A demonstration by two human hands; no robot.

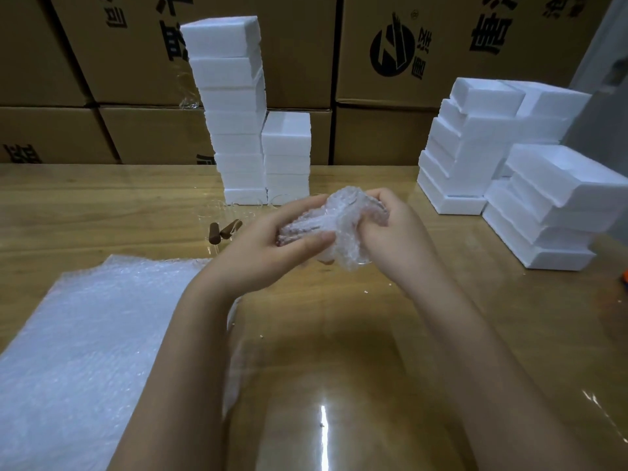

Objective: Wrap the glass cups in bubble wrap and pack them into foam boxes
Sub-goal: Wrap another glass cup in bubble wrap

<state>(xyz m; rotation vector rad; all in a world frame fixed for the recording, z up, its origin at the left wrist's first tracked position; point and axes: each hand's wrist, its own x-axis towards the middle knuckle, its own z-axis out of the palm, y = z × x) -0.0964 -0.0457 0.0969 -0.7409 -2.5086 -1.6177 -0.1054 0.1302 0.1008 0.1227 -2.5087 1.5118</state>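
Glossy brown wooden table [339,334] with a bright light glare at 6 o'clock. Wall of brown cardboard cartons [424,130] with black print runs along the far edge, 10 to 2 o'clock.

Tall stack of white foam boxes [231,107] at 11 o'clock, with a shorter white foam stack [287,154] touching its right side. More white foam box stacks [475,147] at 2 to 3 o'clock, stepped and uneven. Flat pile of clear bubble-wrap sheets [102,334] at 8 o'clock, on the table under the left forearm. Two short brown cylinders [226,231] lie at 10 o'clock, just left of the hands. Clear glassware beside them is too faint to tell.

Clear bubble-wrap bundle [336,226] is held in the air above the table, just above frame centre, between both hands. Left hand [265,246] cups the bundle's left end, thumb pressed on top, fingers [302,205] curled round the far side. Right hand [397,232] grips the right end, fingers [379,198] curled tight into the wrap. The cup inside is hidden by the wrap.

Bundle's long axis lies roughly level, left to right, about 8 to 2 o'clock, right end a bit higher and farther. Loose wrap hangs from the middle toward 6 o'clock.
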